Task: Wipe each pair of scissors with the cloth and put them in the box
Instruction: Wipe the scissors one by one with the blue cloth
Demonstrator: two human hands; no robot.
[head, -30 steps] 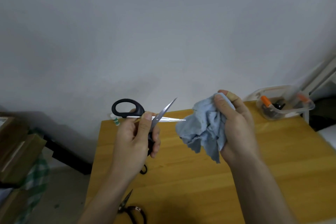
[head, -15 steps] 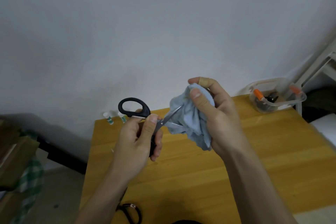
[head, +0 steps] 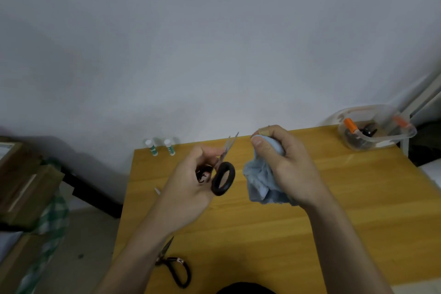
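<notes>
Black-handled scissors (head: 223, 174) are grasped in the left hand (head: 191, 184); the blue cloth (head: 260, 181) is clenched in the right hand (head: 284, 164) (no legible writing). The box (head: 374, 131) is placed at the surface's (head: 334, 222) far right corner.

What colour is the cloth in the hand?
Light blue cloth, gripped in the right hand, head view.

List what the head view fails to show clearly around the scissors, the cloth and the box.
- Held scissors: smaller handle loop hidden in the left hand; blades motion-blurred.
- Cloth: partly wrapped by the right hand.
- Box: contents too small to identify.
- Second scissors: blades partly behind the forearm.
</notes>
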